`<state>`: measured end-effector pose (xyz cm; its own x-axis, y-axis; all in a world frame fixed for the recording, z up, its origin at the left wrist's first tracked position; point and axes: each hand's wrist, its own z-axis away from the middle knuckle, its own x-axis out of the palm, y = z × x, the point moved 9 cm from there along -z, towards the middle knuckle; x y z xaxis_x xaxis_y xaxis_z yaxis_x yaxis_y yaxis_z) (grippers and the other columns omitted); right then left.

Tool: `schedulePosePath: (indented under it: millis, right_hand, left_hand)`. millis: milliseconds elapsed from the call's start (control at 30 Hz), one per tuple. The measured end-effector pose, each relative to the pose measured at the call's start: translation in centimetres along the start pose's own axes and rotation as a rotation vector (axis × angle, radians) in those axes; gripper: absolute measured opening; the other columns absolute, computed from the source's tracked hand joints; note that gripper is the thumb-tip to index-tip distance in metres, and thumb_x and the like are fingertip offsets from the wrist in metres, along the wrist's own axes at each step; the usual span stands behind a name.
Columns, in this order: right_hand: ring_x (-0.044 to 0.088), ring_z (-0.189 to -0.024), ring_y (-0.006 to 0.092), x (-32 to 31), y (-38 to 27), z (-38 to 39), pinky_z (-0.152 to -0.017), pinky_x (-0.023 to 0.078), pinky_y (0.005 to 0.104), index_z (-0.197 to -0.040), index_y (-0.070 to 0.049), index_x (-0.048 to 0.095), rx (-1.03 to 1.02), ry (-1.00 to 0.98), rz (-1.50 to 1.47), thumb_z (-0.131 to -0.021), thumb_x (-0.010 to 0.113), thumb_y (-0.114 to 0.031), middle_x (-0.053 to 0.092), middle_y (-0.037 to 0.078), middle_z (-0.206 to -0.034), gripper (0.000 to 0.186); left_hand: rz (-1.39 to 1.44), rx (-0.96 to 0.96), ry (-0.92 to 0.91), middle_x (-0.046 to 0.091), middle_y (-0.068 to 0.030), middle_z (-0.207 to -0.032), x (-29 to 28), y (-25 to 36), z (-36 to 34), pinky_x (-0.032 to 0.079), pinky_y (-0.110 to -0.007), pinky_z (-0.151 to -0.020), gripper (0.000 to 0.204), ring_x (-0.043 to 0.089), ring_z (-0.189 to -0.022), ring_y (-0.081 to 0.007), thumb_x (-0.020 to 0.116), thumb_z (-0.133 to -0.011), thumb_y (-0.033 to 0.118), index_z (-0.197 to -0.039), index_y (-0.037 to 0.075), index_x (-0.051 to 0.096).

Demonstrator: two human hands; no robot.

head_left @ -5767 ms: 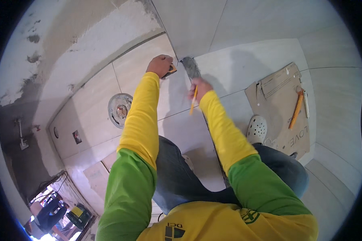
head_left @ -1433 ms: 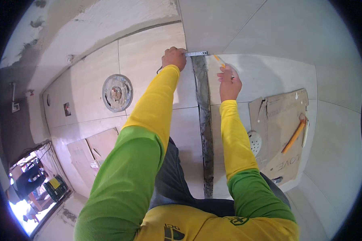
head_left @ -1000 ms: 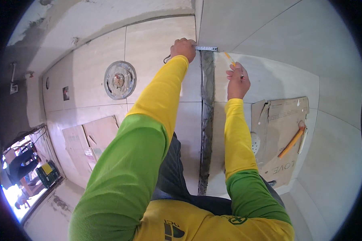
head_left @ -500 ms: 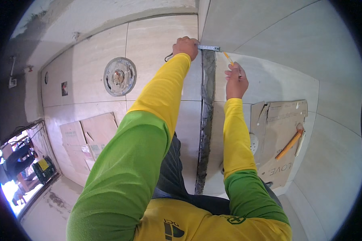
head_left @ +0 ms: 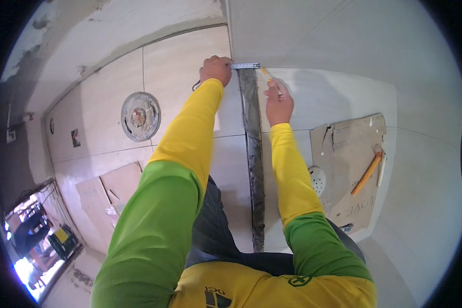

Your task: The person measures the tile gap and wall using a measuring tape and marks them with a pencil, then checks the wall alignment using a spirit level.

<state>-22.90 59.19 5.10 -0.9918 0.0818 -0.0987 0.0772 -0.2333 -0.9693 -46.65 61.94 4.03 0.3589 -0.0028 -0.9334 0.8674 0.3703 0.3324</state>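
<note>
At the far end of the tiled floor, my left hand (head_left: 215,70) is closed around a tape measure, its case mostly hidden by the fingers. A short length of silver blade (head_left: 246,65) reaches rightward from that hand along the foot of the wall. It crosses the far end of a dark, mortar-filled channel (head_left: 251,128) between the tiles. My right hand (head_left: 279,105) grips a thin yellow pencil (head_left: 265,74) just right of the channel. The pencil's tip is beside the blade's right end; whether they touch I cannot tell.
On the right, a cardboard sheet (head_left: 344,159) bears an orange-handled tool (head_left: 365,177). A white perforated shoe (head_left: 317,180) stands by its edge. More cardboard (head_left: 92,192) lies left, near a round grey fitting (head_left: 140,117) and a small square opening (head_left: 76,137). Tiled walls (head_left: 426,108) rise at the right.
My view has shifted, so floor and hands appear farther left. The pencil tip has come closer to the blade's end. Both hands keep their hold.
</note>
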Motion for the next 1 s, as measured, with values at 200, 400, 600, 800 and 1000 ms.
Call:
schedulePosePath:
  millis: [200,400,600,800,1000]
  right_hand:
    - [0.058,-0.068,0.0099,0.0,0.1,0.0,-0.066,0.047,0.0251,-0.112,-0.001,0.064,-0.008,0.009,0.034,-0.091,0.056,-0.021,0.067,0.009,-0.082,0.03]
    - [0.06,-0.069,0.012,0.0,-0.4,0.0,-0.067,0.049,0.0261,-0.111,-0.001,0.064,-0.017,0.025,0.034,-0.091,0.056,-0.022,0.067,0.01,-0.084,0.03]
    - [0.065,-0.074,0.014,0.2,-0.7,0.2,-0.069,0.05,0.0267,-0.112,-0.002,0.064,0.011,0.007,-0.073,-0.091,0.056,-0.022,0.068,0.012,-0.085,0.03]
    - [0.066,-0.074,0.0154,-0.2,0.3,-0.4,-0.07,0.05,0.0271,-0.112,-0.002,0.064,-0.005,0.037,-0.054,-0.092,0.056,-0.023,0.069,0.012,-0.084,0.03]
    - [0.064,-0.077,0.0109,0.2,-0.6,0.1,-0.069,0.049,0.0241,-0.114,-0.002,0.063,0.02,-0.017,0.007,-0.092,0.056,-0.021,0.068,0.007,-0.095,0.03]
  left_hand:
    - [0.024,-0.014,0.004,0.063,-0.011,-0.105,-0.5,0.5,0.2,0.049,-0.043,-0.089,0.023,0.058,-0.102,-0.0327,0.054,-0.085,0.025,-0.102,0.023,0.07]
    - [0.01,-0.028,0.01,0.063,-0.0117,-0.104,-0.7,0.7,0.3,0.049,-0.043,-0.088,0.023,0.058,-0.102,-0.0327,0.056,-0.085,0.026,-0.103,0.022,0.069]
    - [0.015,-0.018,0.023,0.063,-0.0116,-0.104,-0.4,0.2,0.1,0.049,-0.042,-0.088,0.022,0.058,-0.102,-0.0322,0.056,-0.086,0.026,-0.103,0.021,0.07]
    - [0.029,-0.024,0.01,0.063,-0.0085,-0.106,0.0,0.5,0.0,0.048,-0.042,-0.09,0.022,0.056,-0.106,-0.0301,0.056,-0.086,0.028,-0.102,0.023,0.07]
    - [0.013,-0.009,0.043,0.063,-0.0114,-0.103,-0.2,-0.1,0.0,0.048,-0.043,-0.088,0.021,0.058,-0.102,-0.0316,0.056,-0.086,0.027,-0.1,0.02,0.07]
